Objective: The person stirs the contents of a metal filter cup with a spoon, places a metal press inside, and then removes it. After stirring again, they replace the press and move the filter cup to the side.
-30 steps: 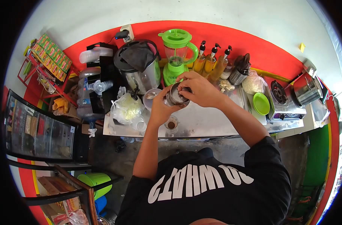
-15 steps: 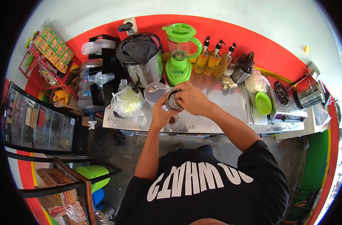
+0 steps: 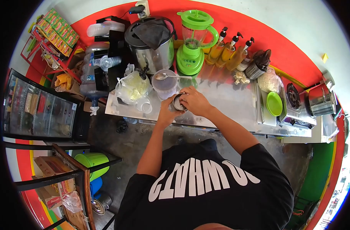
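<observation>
My left hand (image 3: 167, 113) is wrapped round the side of a small can (image 3: 178, 103) with a dark rim and a greyish top, held near the front edge of the steel counter. My right hand (image 3: 195, 101) is closed at the can's right rim, its fingertips bent over the top. What the fingertips do there is partly hidden. Just behind the hands stands a translucent plastic tub (image 3: 165, 88) with a spoon (image 3: 171, 77) lying across its mouth. To its left are a clear plastic cup (image 3: 144, 105) and a bag of pale shreds (image 3: 133, 88).
Along the wall stand a steel drink urn (image 3: 152, 57), a green blender (image 3: 191, 46) and several pump bottles (image 3: 228, 53). Farther right are a green bowl (image 3: 274, 104), a gas stove (image 3: 295, 103) and a steel pot (image 3: 321, 103). A glass-door fridge (image 3: 40, 105) stands at left.
The view has shifted, so the counter items appear moved. Both hands stay on the can. A glass with brown contents, seen below the can before, no longer shows.
</observation>
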A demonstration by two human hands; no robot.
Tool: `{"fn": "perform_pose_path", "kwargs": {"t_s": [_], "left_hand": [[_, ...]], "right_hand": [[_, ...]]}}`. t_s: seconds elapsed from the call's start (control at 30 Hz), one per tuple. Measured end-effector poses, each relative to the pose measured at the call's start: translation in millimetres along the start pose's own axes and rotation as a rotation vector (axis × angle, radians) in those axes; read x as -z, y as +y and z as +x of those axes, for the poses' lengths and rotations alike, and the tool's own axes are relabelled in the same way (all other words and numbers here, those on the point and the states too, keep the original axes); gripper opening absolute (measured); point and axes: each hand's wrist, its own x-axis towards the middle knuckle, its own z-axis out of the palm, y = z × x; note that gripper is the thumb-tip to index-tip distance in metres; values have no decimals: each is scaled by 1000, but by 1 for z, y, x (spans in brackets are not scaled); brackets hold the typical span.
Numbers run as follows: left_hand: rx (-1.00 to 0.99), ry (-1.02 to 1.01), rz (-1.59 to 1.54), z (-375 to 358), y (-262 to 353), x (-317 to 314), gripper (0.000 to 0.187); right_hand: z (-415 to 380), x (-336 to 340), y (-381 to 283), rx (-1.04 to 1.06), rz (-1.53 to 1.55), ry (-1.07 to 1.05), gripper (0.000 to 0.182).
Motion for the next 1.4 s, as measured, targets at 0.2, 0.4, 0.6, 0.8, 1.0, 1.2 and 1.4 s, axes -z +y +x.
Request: {"fn": "perform_pose_path", "kwargs": {"t_s": [0.2,0.4,0.6,0.8,1.0,1.2,1.4], "left_hand": [[-82,55,123,-10,-18,-5,77],[-63,101,280,-17,-41,-9,85],[76,102,117,-16,-44,-10,85],[97,44,-153,-16,-28,-9,80],[132,65,-179,-16,-17,-8,75],[108,37,-156,-16,-20,-6,74],[102,46,-110,-17,-14,-5,73]], "right_hand": [[1,-20,23,-17,168,-57,14],[-4,-27,20,-54,114,-95,15],[-5,-39,19,-104,62,-102,15],[-4,-43,24,-141,98,-47,13],[-3,-46,23,-113,109,9,13],[9,-37,10,-228,15,-148,15],[14,-47,-3,-218,-248,-175,17]]}}
